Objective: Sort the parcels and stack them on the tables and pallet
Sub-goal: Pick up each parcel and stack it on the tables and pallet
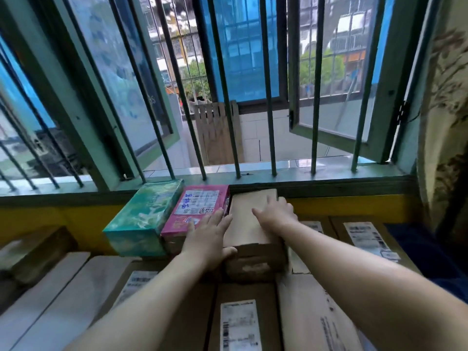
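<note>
A plain brown cardboard parcel (249,229) stands on top of a layer of flat parcels, its far end against the window ledge. My left hand (209,236) lies flat with straight fingers on its left edge, the thumb against the near face. My right hand (276,211) rests flat on its top right side with fingers spread. Touching the parcel on its left is a pink box (192,211) with a white label. A teal box (144,219) sits left of that.
Several flat cardboard parcels with shipping labels (240,323) fill the surface below my arms. White parcels (50,300) lie at the left. A barred window (228,97) with an open green pane (354,92) rises behind the row. A curtain (445,122) hangs at the right.
</note>
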